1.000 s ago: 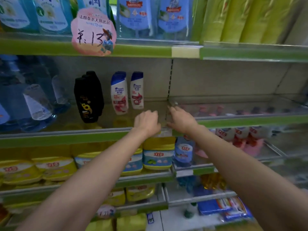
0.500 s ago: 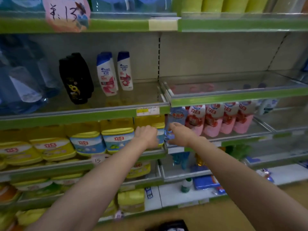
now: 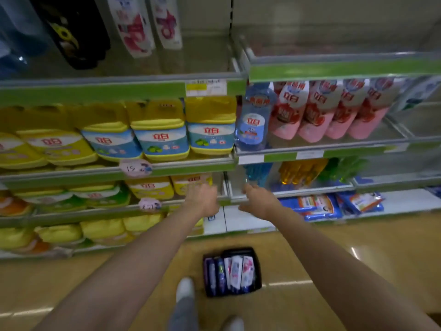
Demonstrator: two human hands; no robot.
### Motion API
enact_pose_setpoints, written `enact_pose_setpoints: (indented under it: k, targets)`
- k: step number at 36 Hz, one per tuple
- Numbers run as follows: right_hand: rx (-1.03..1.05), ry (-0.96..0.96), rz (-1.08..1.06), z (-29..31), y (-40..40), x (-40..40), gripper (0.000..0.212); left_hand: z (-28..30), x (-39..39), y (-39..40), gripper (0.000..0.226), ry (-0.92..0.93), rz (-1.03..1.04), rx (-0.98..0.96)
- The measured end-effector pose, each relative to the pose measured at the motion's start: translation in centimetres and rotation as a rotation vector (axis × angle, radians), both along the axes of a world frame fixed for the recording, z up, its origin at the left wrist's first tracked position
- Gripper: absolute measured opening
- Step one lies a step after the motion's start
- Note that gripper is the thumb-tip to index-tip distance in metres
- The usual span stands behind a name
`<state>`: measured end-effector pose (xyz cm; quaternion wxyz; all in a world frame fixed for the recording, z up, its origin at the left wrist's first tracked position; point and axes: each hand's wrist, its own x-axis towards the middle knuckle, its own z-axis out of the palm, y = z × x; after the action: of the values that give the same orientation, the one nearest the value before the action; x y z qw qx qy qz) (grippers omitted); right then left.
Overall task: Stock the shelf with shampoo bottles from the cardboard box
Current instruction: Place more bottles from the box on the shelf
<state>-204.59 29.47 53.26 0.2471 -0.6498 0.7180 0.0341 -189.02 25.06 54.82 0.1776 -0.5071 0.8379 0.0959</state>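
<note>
Two hands, left [image 3: 202,199] and right [image 3: 259,201], grip slack, empty; box [image 3: 232,272] on floor below.

Both bare arms stretch forward and slightly inward, nearly straight at the elbows. The left hand [image 3: 202,201] has its fingers loosely curled and holds nothing. The right hand [image 3: 259,201], just beside it, is relaxed with fingers extended, likewise empty.

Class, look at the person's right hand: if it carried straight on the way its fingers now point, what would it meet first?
Probably the blue bottle on the low shelf. The right hand points its fingers up and forward at that shelf's front edge, and the bottle stands just beyond them. Depth is unclear, so the edge rail may come first.
</note>
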Motion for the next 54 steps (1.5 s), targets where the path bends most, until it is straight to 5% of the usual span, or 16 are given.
enact_pose_setpoints:
  k: [35,46,54]
  targets:
    - [0.484,-0.341,-0.352,-39.9,16.1,0.8,0.045,-39.7,0.8,14.0,0.039,0.002,0.312,0.568]
    - [0.446,-0.266,-0.344,-52.4,15.3,-0.9,0.05,-52.9,-2.1,12.9,0.04,0.024,0.074,0.501]
    - [0.32,-0.044,-0.085,-61.0,12.5,-4.1,0.056,-62.3,-6.0,10.8,0.061,-0.056,-0.468,0.294]
